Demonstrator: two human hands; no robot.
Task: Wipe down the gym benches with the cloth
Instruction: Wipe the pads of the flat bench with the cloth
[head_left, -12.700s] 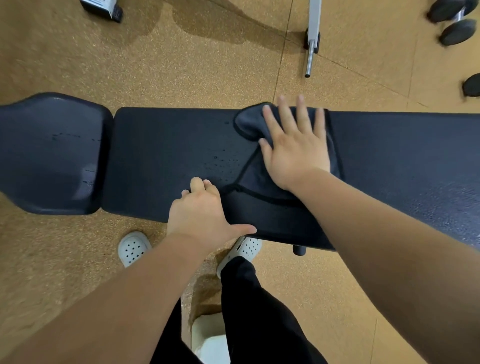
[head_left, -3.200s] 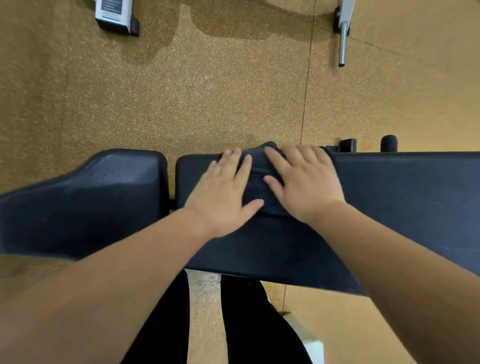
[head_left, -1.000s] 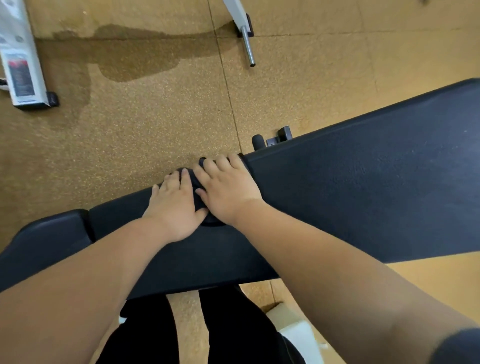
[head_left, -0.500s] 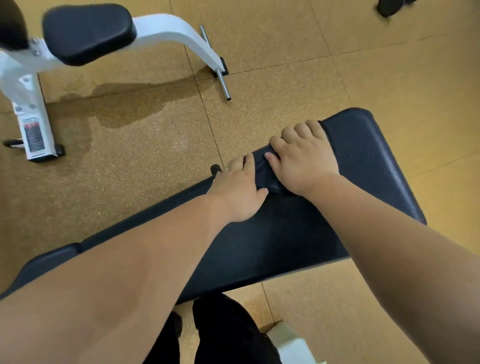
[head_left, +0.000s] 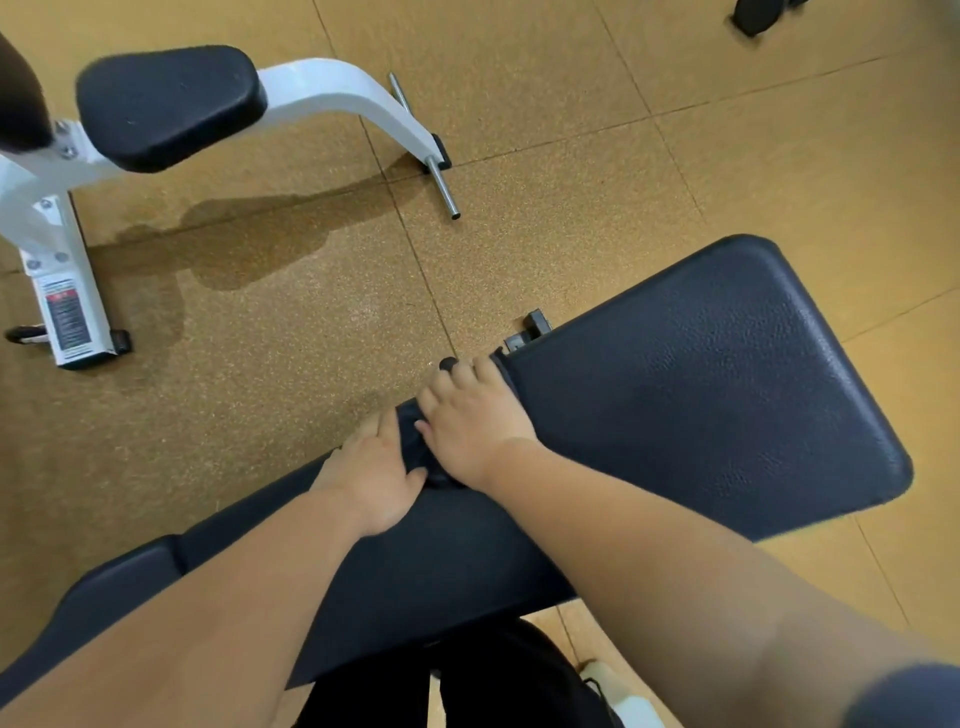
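A black padded gym bench (head_left: 691, 395) runs diagonally from lower left to upper right. A dark cloth (head_left: 415, 447) lies bunched on the bench's far edge, mostly covered by my hands. My left hand (head_left: 376, 480) presses flat on the cloth's left part, fingers curling over the far edge. My right hand (head_left: 470, 421) presses on its right part, fingers also over that edge. Only a narrow strip of cloth shows between the two hands.
A white-framed machine (head_left: 332, 98) with a black pad (head_left: 166, 104) stands on the cork-coloured floor at upper left, with a steel peg (head_left: 441, 189) sticking out. A dark weight (head_left: 756, 13) sits at the top right. My dark trousers and a light shoe (head_left: 623, 701) show below the bench.
Both hands, pressing the cloth, have slid along the bench's far edge away from the wide end, back toward its middle. The view has shifted slightly.
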